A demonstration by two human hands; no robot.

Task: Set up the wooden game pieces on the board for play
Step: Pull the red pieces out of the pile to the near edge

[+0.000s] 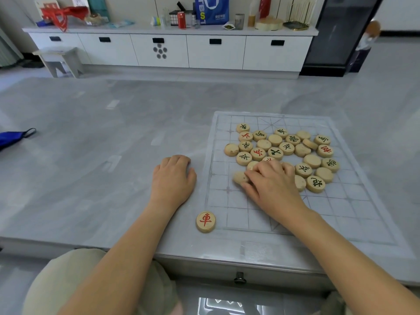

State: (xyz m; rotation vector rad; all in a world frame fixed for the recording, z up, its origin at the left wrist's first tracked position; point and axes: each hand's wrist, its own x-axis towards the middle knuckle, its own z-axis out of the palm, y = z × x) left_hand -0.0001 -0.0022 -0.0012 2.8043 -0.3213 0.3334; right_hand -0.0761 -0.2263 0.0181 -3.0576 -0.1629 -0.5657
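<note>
A clear plastic game board (336, 201) with a printed grid lies on the grey table at the right. Several round wooden pieces (275, 140) with red or black characters sit in a loose heap on its far half, some face down. One piece with a red character (205, 221) lies alone at the board's near left corner. My right hand (270, 183) rests on the heap's near edge, its fingers curled over a blank-faced piece (239, 177) at the left. My left hand (173, 176) lies on the table left of the board, fingers curled under, holding nothing.
The grey table (91, 155) has a drawer knob (240, 277) on its near face. A blue cloth item (13, 137) lies at the far left edge. A white cabinet (170, 51) with clutter on top stands across the room, with a stool (59, 60) in front of it.
</note>
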